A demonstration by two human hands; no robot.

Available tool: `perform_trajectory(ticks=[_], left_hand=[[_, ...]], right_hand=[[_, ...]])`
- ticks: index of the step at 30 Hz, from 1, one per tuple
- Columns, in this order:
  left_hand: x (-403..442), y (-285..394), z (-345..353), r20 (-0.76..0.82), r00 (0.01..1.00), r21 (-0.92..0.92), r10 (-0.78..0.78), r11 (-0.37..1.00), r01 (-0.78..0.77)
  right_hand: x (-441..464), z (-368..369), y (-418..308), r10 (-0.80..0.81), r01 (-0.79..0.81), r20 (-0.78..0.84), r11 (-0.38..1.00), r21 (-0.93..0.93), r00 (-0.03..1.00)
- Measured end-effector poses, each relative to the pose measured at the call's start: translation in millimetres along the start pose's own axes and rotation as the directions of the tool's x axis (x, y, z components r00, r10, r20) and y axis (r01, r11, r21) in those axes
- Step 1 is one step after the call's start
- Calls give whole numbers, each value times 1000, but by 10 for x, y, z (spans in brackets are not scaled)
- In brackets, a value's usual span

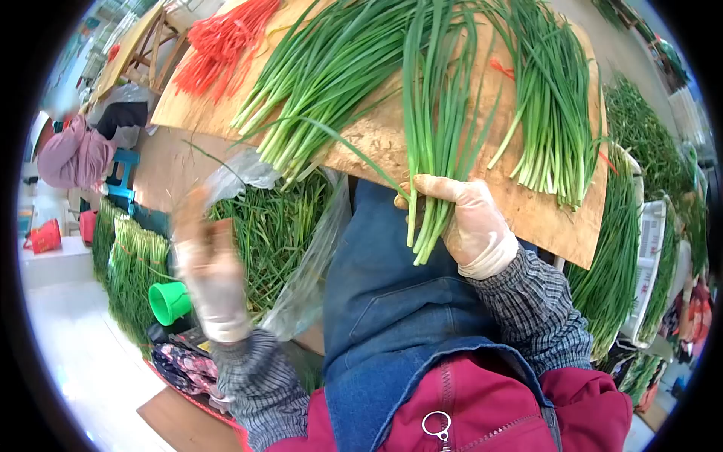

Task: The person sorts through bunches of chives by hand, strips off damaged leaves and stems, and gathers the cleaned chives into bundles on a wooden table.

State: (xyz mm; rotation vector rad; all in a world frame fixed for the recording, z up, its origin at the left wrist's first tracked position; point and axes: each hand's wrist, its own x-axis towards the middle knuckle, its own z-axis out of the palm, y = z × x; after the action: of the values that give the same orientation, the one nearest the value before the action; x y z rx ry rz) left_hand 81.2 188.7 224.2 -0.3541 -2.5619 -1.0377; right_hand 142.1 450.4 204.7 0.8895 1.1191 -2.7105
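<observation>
My right hand, in a pale thin glove, is closed round the lower stems of a small bunch of green stalks at the front edge of the wooden board. Gloved and smeared by motion, my left hand is raised left of the board, over the bag of loose greens; its fingers are too blurred to read. A large pile of stalks lies on the board to the left of the held bunch, and another pile to the right. Red ties are heaped at the board's back left.
Below the board's left edge is a clear plastic bag of loose greens. A green cup and bundled stalks stand at left. A person in pink is at far left. White crates and more greens are at right.
</observation>
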Motion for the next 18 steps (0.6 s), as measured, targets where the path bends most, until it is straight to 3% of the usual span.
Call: perform_trajectory(ticks=[2, 4, 8, 9, 12, 13, 15, 17, 18], left_hand=[[30, 466, 334, 238, 933, -156, 269, 959, -237], [85, 763, 673, 331, 833, -222, 443, 895, -388], [50, 858, 631, 550, 631, 98, 547, 708, -699], [-28, 801, 477, 446, 636, 119, 629, 663, -739], [-264, 421, 27, 310, 799, 273, 516, 756, -595], [-319, 232, -167, 449, 841, 420, 301, 760, -496], [-401, -170, -320, 473, 872, 640, -126, 730, -241], [-366, -230, -160, 377, 920, 670, -102, 716, -196], [-306, -136, -51, 380, 925, 571, 11, 784, -244]], right_hand=[[2, 30, 23, -32, 33, 9, 999, -32, 999], [-10, 19, 17, -60, 61, 27, 998, -29, 998], [-35, 32, -25, -60, 60, 8, 998, 11, 998], [-43, 73, -37, -62, 62, -1, 998, 22, 998], [-14, 164, -27, -28, 26, 17, 995, 100, 999], [15, 189, -29, -12, 7, 35, 992, 124, 999], [57, 199, -68, -3, -4, 34, 979, 202, 999], [86, 159, -97, 40, -64, 106, 972, 228, 994], [113, 126, -102, 54, -94, 158, 961, 262, 986]])
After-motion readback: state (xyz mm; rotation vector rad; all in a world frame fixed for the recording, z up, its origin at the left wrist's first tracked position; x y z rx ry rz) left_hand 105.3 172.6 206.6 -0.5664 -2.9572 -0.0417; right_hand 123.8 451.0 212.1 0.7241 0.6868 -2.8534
